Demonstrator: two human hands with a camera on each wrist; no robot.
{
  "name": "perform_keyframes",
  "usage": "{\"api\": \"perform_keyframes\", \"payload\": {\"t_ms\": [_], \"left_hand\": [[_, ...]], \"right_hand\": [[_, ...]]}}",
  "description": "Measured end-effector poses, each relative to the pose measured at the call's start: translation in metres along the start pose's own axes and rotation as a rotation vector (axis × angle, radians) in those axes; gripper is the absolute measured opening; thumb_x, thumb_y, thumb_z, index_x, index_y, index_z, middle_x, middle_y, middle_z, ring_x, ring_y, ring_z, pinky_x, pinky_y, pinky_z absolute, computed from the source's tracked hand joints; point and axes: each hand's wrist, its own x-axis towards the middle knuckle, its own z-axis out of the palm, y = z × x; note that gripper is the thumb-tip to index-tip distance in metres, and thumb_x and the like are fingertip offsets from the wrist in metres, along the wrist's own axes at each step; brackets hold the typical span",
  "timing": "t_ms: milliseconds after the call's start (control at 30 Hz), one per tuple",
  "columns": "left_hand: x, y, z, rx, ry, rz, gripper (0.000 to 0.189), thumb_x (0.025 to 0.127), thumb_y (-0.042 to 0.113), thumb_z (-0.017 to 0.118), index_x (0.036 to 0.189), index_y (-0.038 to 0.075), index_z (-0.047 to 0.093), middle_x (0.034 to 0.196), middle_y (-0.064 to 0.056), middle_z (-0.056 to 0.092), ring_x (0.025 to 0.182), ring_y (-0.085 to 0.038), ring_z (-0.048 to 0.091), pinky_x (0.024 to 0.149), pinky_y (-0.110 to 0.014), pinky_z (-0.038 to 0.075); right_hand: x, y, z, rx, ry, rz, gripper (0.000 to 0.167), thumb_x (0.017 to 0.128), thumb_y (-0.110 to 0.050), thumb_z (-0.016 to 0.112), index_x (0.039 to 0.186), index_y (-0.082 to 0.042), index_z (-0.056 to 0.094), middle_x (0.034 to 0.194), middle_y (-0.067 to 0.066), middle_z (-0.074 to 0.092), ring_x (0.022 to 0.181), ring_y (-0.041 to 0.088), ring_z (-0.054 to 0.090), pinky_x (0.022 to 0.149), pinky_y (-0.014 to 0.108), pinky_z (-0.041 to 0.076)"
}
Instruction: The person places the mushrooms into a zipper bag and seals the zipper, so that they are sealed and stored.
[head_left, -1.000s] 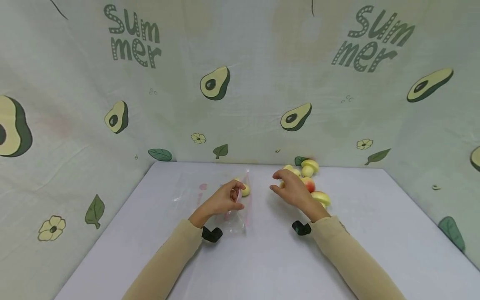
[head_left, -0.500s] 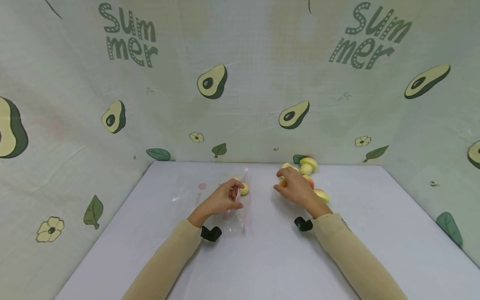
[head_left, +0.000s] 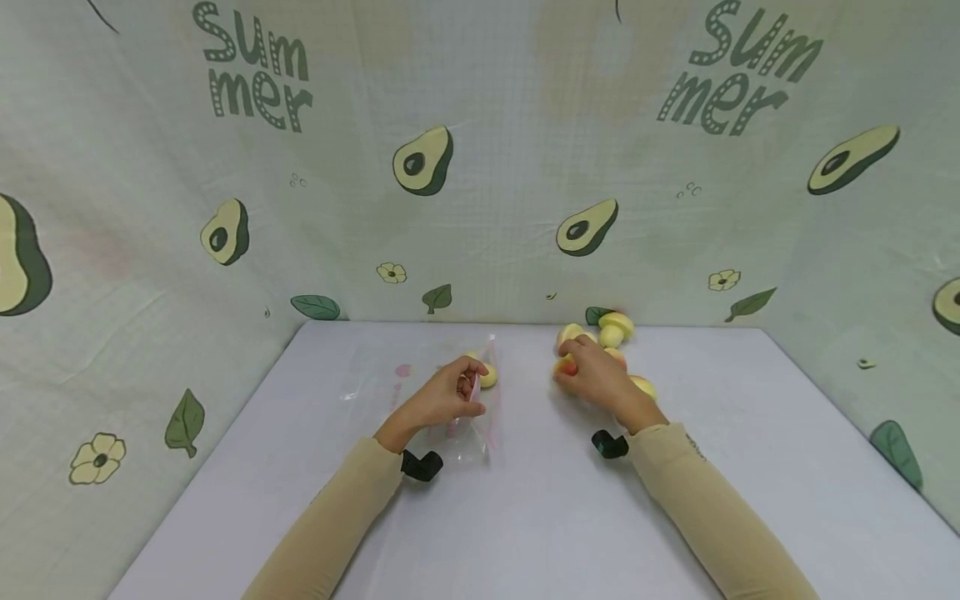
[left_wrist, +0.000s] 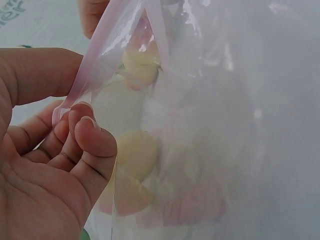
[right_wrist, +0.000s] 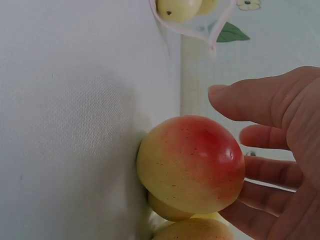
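My left hand (head_left: 442,396) pinches the pink-edged opening of a clear plastic bag (head_left: 375,371), thumb on one side and curled fingers on the other. Through the film in the left wrist view shows a pale yellow and pinkish mushroom (left_wrist: 135,160), lying inside the bag. My right hand (head_left: 600,379) reaches over the pile at the back right. A red-and-yellow mushroom (right_wrist: 192,165) with a smooth rounded cap sits right in front of its spread fingers. In the right wrist view the thumb (right_wrist: 240,97) stands apart from the cap, and the fingertips are hidden behind it.
More mushrooms lie around the right hand: an upright yellow one (head_left: 615,329) at the back and another (head_left: 643,386) beside the wrist. The white table (head_left: 525,517) ends at a printed cloth backdrop (head_left: 495,275).
My right hand has moved slightly back and lowered towards the red-and-yellow mushroom, its fingers coming round it. The left hand keeps its hold on the bag edge.
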Motion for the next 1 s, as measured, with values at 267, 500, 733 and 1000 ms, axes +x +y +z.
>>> {"api": "perform_keyframes", "payload": {"t_ms": [267,500,733,1000], "left_hand": [[-0.001,0.001,0.001,0.002,0.005,0.019,0.054,0.074,-0.003,0.077,0.12,-0.006,0.049,0.084,-0.006,0.046,0.07,-0.012,0.044,0.059,-0.022,0.039],[0.0,-0.003,0.001,0.01,0.006,0.043,0.054,0.074,-0.004,0.076,0.12,-0.006,0.049,0.084,-0.006,0.046,0.069,-0.012,0.044,0.058,-0.023,0.039],[0.001,-0.001,0.0,0.01,0.004,0.011,0.054,0.074,-0.003,0.077,0.121,-0.004,0.05,0.085,-0.007,0.047,0.069,-0.013,0.045,0.059,-0.022,0.039],[0.001,0.0,0.001,0.011,0.004,-0.006,0.054,0.074,-0.003,0.077,0.121,-0.005,0.049,0.085,-0.009,0.047,0.07,-0.013,0.045,0.059,-0.023,0.039]], "right_hand": [[-0.001,0.001,0.004,0.022,0.01,-0.055,0.036,0.076,-0.01,0.072,0.109,-0.001,0.062,0.108,0.015,0.055,0.094,0.028,0.051,0.083,0.043,0.043],[0.0,-0.002,0.008,0.053,0.002,-0.075,0.036,0.077,-0.01,0.073,0.11,-0.001,0.061,0.113,0.017,0.054,0.098,0.029,0.052,0.087,0.044,0.044],[0.001,-0.009,0.01,0.092,-0.018,-0.151,0.037,0.078,-0.01,0.075,0.111,0.001,0.061,0.112,0.015,0.055,0.106,0.029,0.052,0.092,0.043,0.042],[-0.001,-0.007,0.011,0.061,-0.037,-0.239,0.041,0.076,-0.004,0.072,0.116,0.0,0.06,0.117,0.013,0.056,0.112,0.029,0.051,0.097,0.045,0.04]]}}
